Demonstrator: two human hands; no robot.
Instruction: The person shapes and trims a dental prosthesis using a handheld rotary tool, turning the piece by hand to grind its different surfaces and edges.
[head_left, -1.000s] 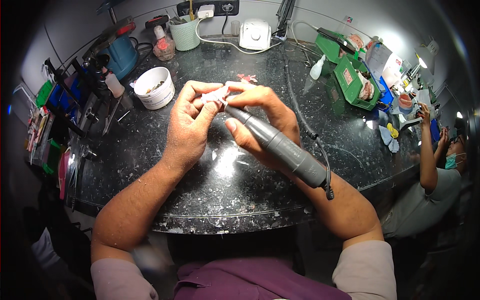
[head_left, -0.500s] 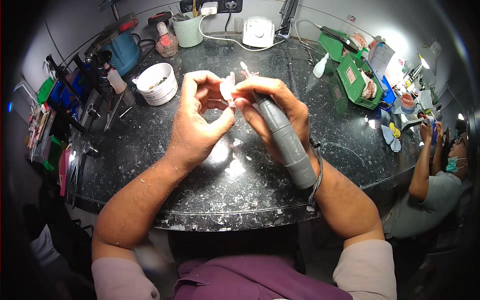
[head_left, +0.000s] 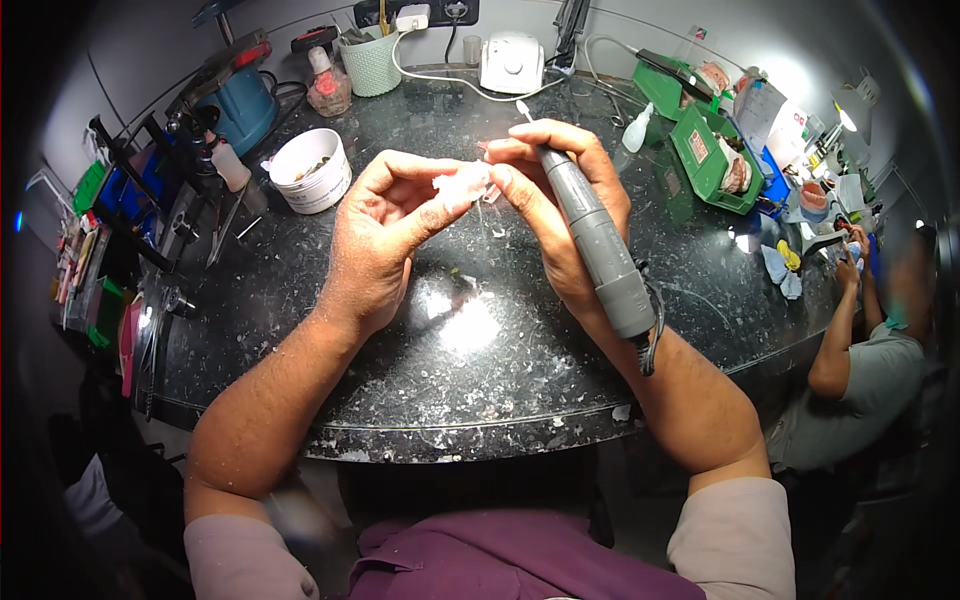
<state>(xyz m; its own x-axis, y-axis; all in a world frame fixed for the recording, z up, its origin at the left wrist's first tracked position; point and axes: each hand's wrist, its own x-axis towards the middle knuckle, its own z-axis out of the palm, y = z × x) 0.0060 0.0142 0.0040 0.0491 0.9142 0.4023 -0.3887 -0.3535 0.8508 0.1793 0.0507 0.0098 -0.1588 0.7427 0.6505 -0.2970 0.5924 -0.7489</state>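
My left hand (head_left: 378,225) pinches a small, pale pink, irregular piece that looks like a denture (head_left: 462,184) between thumb and fingers, above the middle of the bench. My right hand (head_left: 565,200) is wrapped round a grey rotary handpiece (head_left: 598,240), its thick end toward my forearm. A pale bit (head_left: 523,108) sticks out of the handpiece's far end, pointing away from me and apart from the denture. The right thumb and fingertips also reach the denture's right side. Fingers partly cover the piece, so its full shape is hidden.
A white tub (head_left: 311,180) stands left of my hands. Behind are a pink bottle (head_left: 328,88), a pale green holder (head_left: 373,68) and a white control box (head_left: 512,65). Green trays with dental models (head_left: 716,165) sit at right. Another person (head_left: 870,370) works at the far right.
The denture has turned from upright to lying more sideways between both hands. The handpiece has shifted right, its bit moving farther from the denture. The other person's hands have lowered slightly.
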